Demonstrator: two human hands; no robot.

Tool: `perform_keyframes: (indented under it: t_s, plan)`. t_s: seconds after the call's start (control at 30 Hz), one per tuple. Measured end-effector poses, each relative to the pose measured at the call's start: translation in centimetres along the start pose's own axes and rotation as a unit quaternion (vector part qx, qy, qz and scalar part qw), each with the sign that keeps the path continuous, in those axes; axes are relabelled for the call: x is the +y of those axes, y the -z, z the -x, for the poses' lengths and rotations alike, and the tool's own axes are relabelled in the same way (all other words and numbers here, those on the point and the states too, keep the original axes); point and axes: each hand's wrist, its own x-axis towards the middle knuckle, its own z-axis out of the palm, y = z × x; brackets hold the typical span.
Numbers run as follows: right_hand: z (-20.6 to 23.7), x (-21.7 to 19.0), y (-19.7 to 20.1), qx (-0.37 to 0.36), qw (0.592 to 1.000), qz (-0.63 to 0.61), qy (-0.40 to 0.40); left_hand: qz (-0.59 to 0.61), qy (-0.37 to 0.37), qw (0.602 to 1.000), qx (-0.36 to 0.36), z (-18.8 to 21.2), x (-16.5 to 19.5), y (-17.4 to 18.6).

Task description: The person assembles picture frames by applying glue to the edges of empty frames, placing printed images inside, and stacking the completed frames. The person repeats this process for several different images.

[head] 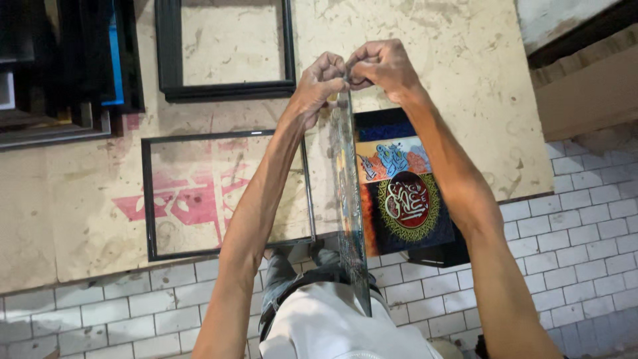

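Pinching the far top edge of an upright glass pane [351,219], left hand [318,85] and right hand [382,66] were clenched on it above the bench [458,60], between an empty black frame [147,199] and a colourful print [402,193].

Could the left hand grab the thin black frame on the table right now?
Probably not at once: the left hand and the right hand both pinch the top edge of the glass pane. The thin black frame lies uncovered just beside the left arm.
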Motion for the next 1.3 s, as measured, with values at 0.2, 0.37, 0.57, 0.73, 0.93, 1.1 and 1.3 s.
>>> perform_keyframes:
  t_s: [0.2, 0.37, 0.57, 0.73, 0.93, 1.1, 1.3]
  plan:
    - [-0.2, -0.2, 0.3, -0.054, 0.998, -0.028, 0.014, -0.018, -0.047, 0.999, -0.014, -0.9, -0.5, 0.9]
    - [-0.8, 1.7, 0.7, -0.086, 0.993, -0.067, 0.033, -0.002, -0.045, 0.999, 0.007, -1.5, -1.3, 0.8]
    - [-1.6, 3.6, 0.2, -0.113, 0.982, -0.139, 0.064, 0.043, -0.026, 0.999, 0.021, -1.4, -1.1, 0.2]
    - [-2.2, 4.3, -0.5, -0.143, 0.964, -0.208, 0.085, 0.054, -0.044, 0.997, 0.022, -1.4, -1.7, 0.3]
    - [-1.5, 5.9, -1.0, -0.125, 0.913, -0.377, 0.091, 0.044, 0.006, 0.999, 0.032, -0.5, -2.8, 1.0]
    - [-1.3, 5.9, -0.3, -0.146, 0.91, -0.384, 0.057, -0.124, -0.098, 0.985, 0.07, 0.2, -3.5, -0.8]
    - [-1.8, 4.6, -1.5, -0.174, 0.896, -0.408, 0.035, -0.21, -0.129, 0.962, 0.12, 0.0, -3.5, -1.5]
